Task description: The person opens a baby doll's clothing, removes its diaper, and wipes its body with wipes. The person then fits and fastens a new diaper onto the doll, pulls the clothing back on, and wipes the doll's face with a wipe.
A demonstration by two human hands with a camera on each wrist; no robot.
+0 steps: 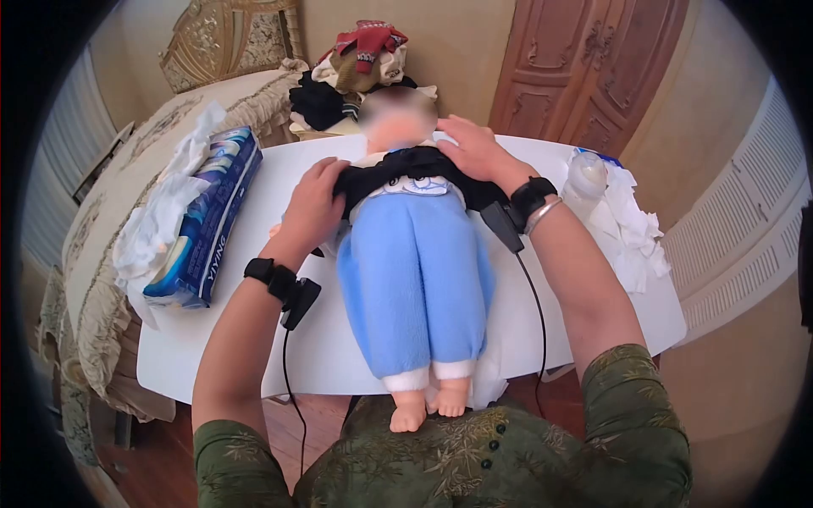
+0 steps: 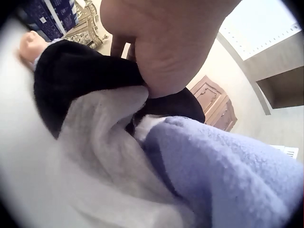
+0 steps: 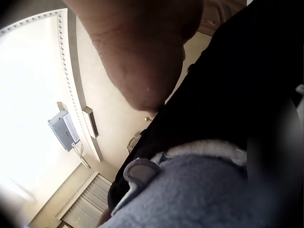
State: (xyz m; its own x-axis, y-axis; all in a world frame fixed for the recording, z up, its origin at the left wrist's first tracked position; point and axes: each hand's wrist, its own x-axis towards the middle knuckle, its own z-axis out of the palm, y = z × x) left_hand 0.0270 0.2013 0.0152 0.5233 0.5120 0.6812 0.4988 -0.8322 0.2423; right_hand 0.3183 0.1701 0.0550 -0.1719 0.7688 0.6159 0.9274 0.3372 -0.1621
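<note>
A doll lies on its back on a white table, its feet toward the person. It wears fleecy light blue trousers with white cuffs, and a black garment across its chest and arms. A pale print top shows between them. My left hand rests on the garment at the doll's arm, its thumb side against the black cloth. At the opposite shoulder my right hand touches the garment with fingers stretched toward the doll's neck. The left wrist view shows the black sleeve and the doll's small hand.
A blue tissue pack with tissues pulled out stands on the table's left. On the right are a clear bottle and crumpled white tissues. Clothes are heaped beyond the far edge. Wrist camera cables hang down in front.
</note>
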